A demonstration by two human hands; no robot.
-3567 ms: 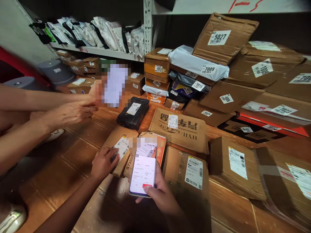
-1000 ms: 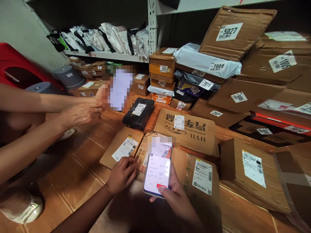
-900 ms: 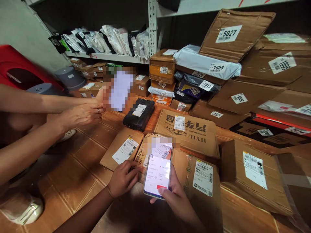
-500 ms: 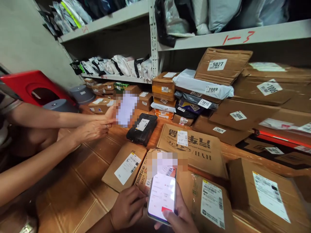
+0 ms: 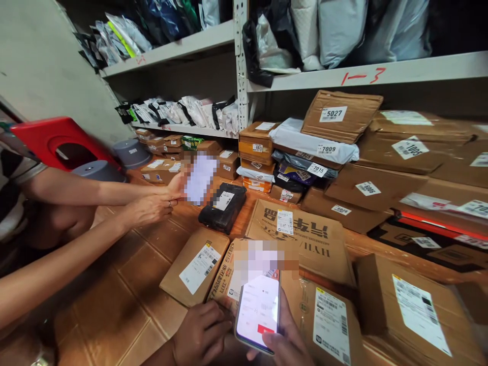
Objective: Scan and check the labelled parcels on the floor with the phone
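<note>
My right hand [image 5: 288,346] is closed around a phone [image 5: 258,317] with a lit screen, held upright over a small cardboard parcel [image 5: 224,277] whose label is blurred. My left hand [image 5: 200,335] sits just left of the phone, fingers curled against that parcel's near edge. A flat brown box with a white label [image 5: 196,264] lies left of the parcel. Another labelled box [image 5: 330,323] lies right of the phone. Both hands are cut by the bottom edge of the view.
A co-worker's two hands [image 5: 152,206] reach in from the left and hold up a blurred object above a black wrapped parcel [image 5: 223,206]. Numbered boxes and bags are stacked at back right [image 5: 335,114]. Metal shelves [image 5: 381,73] carry several bags. Tiled floor [image 5: 114,305] shows at left.
The view has tilted up, so more shelving shows and my hands sit lower. My left hand left the flat box's label and now rests beside the phone.
</note>
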